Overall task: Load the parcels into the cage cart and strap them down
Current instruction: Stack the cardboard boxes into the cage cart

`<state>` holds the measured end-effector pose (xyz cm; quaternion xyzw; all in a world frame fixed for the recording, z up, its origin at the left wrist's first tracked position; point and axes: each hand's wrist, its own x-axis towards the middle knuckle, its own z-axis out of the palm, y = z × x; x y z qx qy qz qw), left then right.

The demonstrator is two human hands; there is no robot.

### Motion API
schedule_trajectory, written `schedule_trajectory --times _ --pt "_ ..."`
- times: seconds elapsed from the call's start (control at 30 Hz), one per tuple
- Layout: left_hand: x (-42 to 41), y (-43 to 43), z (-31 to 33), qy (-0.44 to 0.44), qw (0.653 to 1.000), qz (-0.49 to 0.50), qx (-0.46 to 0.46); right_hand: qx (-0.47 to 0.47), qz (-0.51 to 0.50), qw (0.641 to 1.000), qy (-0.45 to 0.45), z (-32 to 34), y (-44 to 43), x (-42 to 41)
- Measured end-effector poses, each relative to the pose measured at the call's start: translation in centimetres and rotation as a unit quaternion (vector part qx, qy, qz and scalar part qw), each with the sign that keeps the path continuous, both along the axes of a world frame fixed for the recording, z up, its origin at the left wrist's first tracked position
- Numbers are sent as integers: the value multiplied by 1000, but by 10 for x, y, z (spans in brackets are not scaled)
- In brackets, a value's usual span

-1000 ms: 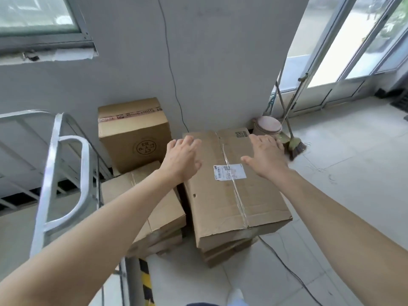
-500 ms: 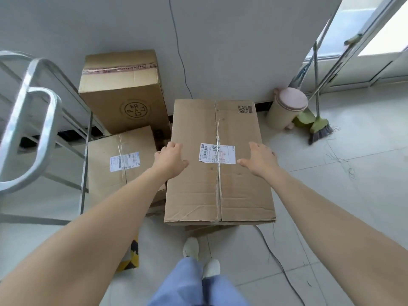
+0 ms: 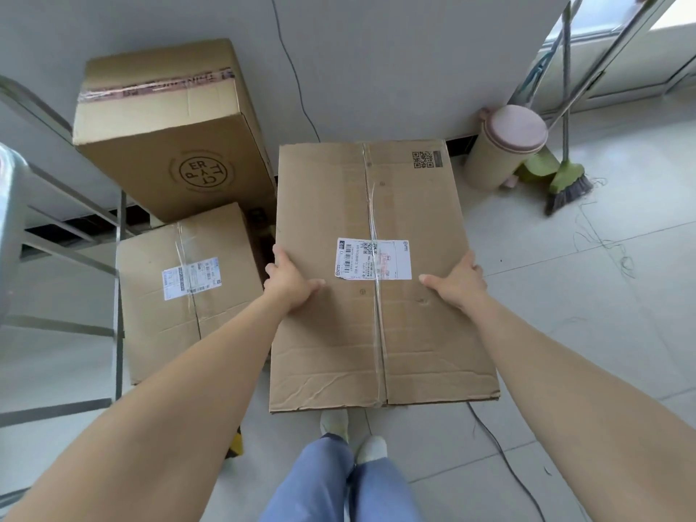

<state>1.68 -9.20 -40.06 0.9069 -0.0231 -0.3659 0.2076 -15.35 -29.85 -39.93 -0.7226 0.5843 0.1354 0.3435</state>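
Large parcel (image 3: 339, 352) clamped at both side edges: left hand (image 3: 290, 284) and right hand (image 3: 457, 286) wrap round them, thumbs on top; smaller parcel (image 3: 196, 314) sits just left.

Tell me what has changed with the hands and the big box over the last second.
Both hands came down from above the big box to its side edges: the left hand now grips the left edge, the right hand the right edge, thumbs on top. Whether the box has lifted is unclear. The tall box, the left labelled box, the bin and the broom stayed put.
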Motion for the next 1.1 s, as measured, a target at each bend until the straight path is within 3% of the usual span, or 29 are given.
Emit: schedule_trajectory --times 0.17,0.53,0.77,1.1 --pt "8 -14 0 49 981 184 -32 13 -118 992 -36 -13 -8 9" --pt "-20 -20 32 12 966 247 -69 -27 -126 991 -44 39 -14 -10" --pt "-43 -14 109 -32 955 266 -127 -70 -106 988 -91 127 -9 -29" --pt "-38 49 254 -163 912 320 -197 -103 -36 966 -236 259 35 0"
